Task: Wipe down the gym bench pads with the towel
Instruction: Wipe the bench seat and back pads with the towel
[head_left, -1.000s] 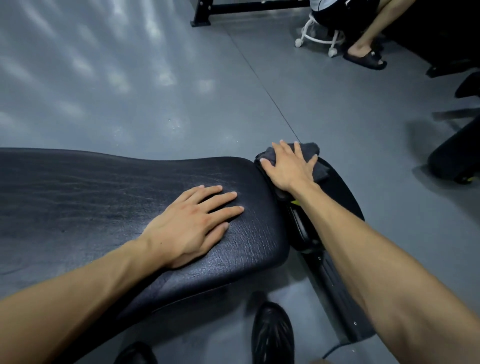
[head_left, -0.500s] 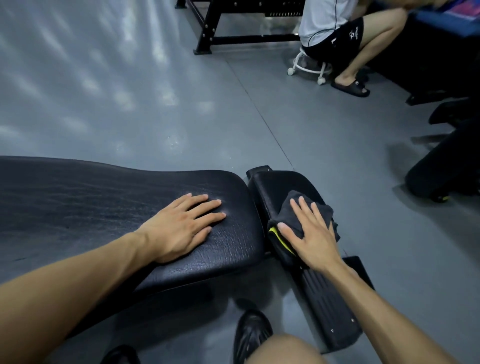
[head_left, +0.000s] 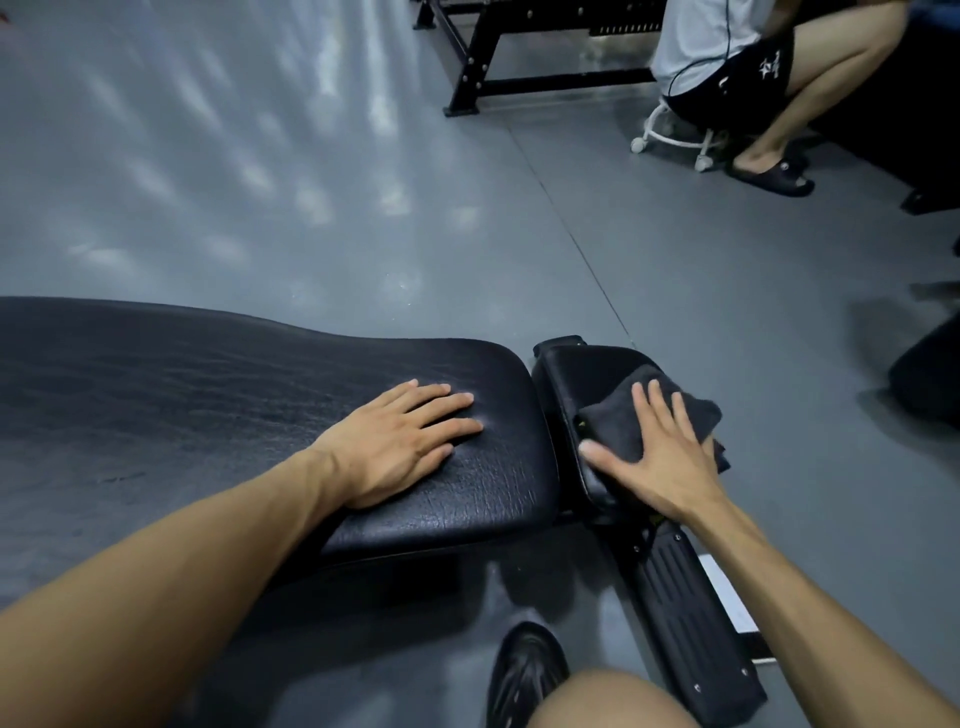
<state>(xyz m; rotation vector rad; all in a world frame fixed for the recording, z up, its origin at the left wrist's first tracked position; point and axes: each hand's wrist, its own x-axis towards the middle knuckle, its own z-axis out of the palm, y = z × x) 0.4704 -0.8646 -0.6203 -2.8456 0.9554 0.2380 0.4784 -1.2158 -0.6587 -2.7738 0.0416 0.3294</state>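
my right hand (head_left: 655, 451) is spread flat on the dark towel (head_left: 649, 415), pressing it down on the small pad (head_left: 582, 374) at the right end of the surface. my left hand (head_left: 410, 441) lies flat with fingers straight and close together on the long pad (head_left: 208, 395), just left of the small one. to wipe well, i think i should keep my palm pressing the towel, rub all over the small pad and its edges, and hold the long pad steady. i see no boxes or bins here to hold things.
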